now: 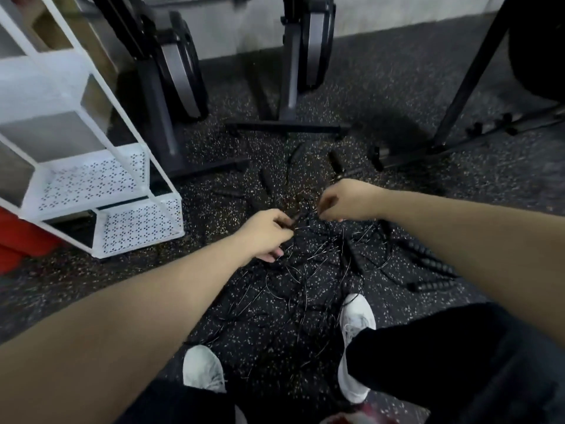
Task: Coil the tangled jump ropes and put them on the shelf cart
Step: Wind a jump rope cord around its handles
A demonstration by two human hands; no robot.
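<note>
Ropes (308, 261) tangled on floor | left hand (263, 232), right hand (345, 201) each pinch a strand | I tease apart slowly, no yanking

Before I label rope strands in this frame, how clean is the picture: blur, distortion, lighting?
Head view: wide-angle bending bows the shelf cart and forearms; hands, left and right, look slightly motion-soft; dim light leaves the black ropes hard to separate from the speckled floor.
</note>
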